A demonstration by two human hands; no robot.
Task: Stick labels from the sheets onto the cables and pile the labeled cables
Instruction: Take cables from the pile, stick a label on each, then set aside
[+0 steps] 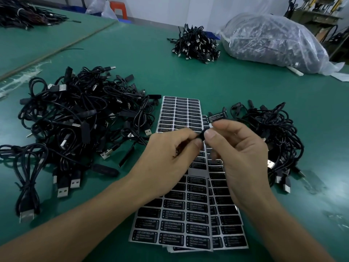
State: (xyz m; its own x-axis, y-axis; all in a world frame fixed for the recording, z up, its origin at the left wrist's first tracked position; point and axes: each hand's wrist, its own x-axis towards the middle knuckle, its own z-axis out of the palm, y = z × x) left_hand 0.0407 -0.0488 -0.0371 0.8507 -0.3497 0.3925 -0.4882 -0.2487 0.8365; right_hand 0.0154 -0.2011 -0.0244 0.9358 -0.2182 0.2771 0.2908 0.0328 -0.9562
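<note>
Black plastic forms the small cable module (200,136) held between the two hands above the work surface. The left hand (170,150) has its fingers curled, and its thumb and forefinger pinch the module's left end. A dark length of cable shows inside the curled palm. The right hand (238,150) pinches the module's right end between thumb and forefinger, with the remaining fingers loosely curled. A black label (217,116) printed "LED CONTROLLER" stands just above the right fingertips, lifted clear of the sheets. Its lower edge meets the fingertips, but which finger carries it cannot be determined.

The label sheets (179,224) lie directly beneath both hands. They overlap one another and extend from beyond the fingertips to below the wrists. Rows of black labels cover them, with a bare grey patch between the two wrists.

To the left of the left hand lies a large loose pile of USB cables (75,118). Just beside the right hand, on its right, lies a smaller cable pile (273,133).

Well beyond the hands sits a compact cable bundle (196,44) with its USB plugs facing outward. To the right of this bundle is a clear plastic bag (270,40) filled with dark cables. All items rest on the green mat (207,78).
</note>
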